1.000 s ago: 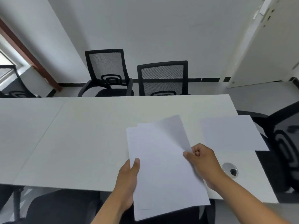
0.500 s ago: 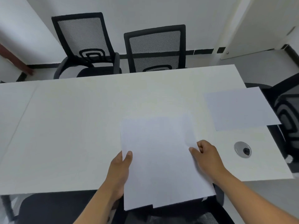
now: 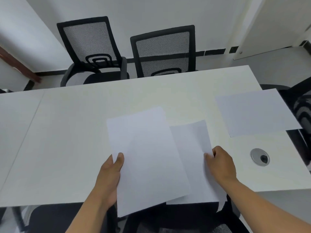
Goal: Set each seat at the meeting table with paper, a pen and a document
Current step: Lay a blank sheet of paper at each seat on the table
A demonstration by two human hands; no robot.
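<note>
My left hand (image 3: 109, 175) grips a stack of white paper (image 3: 146, 158) by its left edge, thumb on top, above the near edge of the white meeting table (image 3: 67, 132). My right hand (image 3: 220, 163) pinches the right edge of a single sheet (image 3: 193, 148) that sticks out to the right from under the stack. Another white sheet (image 3: 255, 111) lies flat at the table's right end, overhanging the edge a little. No pen or printed document is in view.
Two black mesh chairs (image 3: 94, 51) (image 3: 165, 52) stand at the far side of the table. Another black chair (image 3: 301, 105) is at the right end, and a chair seat (image 3: 168, 221) is below me. A round metal cable grommet (image 3: 259, 156) sits near the right hand.
My right hand has drawn one sheet out to the right, away from the stack in my left hand. The camera has tilted and moved in over the table.
</note>
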